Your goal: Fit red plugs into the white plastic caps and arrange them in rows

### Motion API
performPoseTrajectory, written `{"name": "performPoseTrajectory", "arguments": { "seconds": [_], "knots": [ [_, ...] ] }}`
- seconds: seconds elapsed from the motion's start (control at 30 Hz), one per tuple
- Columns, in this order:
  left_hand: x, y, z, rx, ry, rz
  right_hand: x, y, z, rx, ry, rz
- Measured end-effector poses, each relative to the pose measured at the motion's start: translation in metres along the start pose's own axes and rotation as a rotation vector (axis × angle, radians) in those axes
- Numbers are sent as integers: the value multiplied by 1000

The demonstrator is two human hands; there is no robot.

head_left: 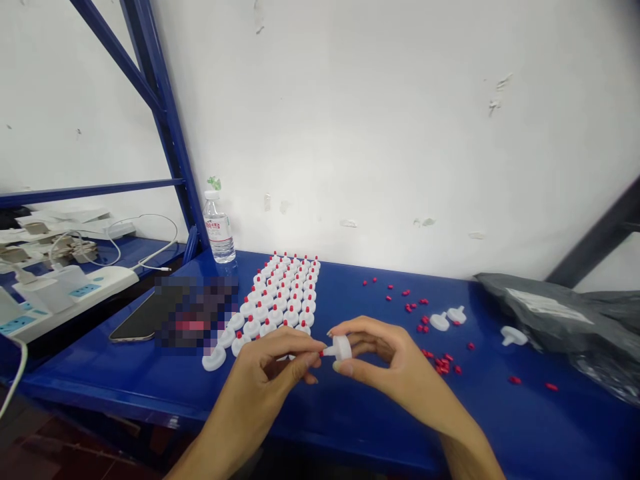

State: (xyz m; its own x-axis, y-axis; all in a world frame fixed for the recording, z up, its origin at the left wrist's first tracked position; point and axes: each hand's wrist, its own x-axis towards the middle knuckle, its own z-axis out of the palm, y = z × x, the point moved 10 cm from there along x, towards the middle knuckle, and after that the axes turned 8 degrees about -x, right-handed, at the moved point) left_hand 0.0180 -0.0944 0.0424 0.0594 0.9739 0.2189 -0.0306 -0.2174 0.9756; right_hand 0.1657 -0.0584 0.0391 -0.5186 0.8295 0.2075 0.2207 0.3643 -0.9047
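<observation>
My right hand (383,350) grips a white nozzle cap (343,348) by its wide round base, the spout turned left. At the spout's tip, my left hand (280,363) pinches a small red tip cap (321,354); whether it is fully seated I cannot tell. Left of my hands stand rows of white nozzle caps (276,315), most topped with red tips. A white cap (214,358) at the near left corner shows no red tip. To the right lie loose red tip caps (443,364) and a few bare white nozzle caps (439,321).
A water bottle (219,230) stands by the wall near a blue metal frame (173,133). A phone (145,317) lies on the blue table (345,413) at left, beside a blurred-out patch. Grey plastic bags (540,300) lie at right; a power strip (80,293) with cables is far left.
</observation>
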Motion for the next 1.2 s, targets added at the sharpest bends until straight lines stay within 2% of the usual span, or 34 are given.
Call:
{"name": "performPoseTrajectory", "arguments": {
  "seconds": [0.13,0.23,0.33,0.57,0.73,0.87,1.2],
  "knots": [
    [0,-8,-4,-72,11,-73,0,-1,3,42,-22,1],
    [0,-16,1,-177,-61,-157,-1,-2,4,83,-45,-16],
    [-3,-20,10,-322,-142,-206,-3,-8,1,114,-23,-78],
    [-9,-23,20,-526,-211,-289,-9,-23,-4,59,60,-246],
    [-11,-29,18,-567,-217,-348,-14,-37,-6,-54,117,-332],
    [-12,-30,19,-549,-208,-340,-16,-43,-8,-82,135,-369],
    [-9,-26,18,-384,-213,-250,-13,-34,-8,-122,99,-303]
  ]
}}
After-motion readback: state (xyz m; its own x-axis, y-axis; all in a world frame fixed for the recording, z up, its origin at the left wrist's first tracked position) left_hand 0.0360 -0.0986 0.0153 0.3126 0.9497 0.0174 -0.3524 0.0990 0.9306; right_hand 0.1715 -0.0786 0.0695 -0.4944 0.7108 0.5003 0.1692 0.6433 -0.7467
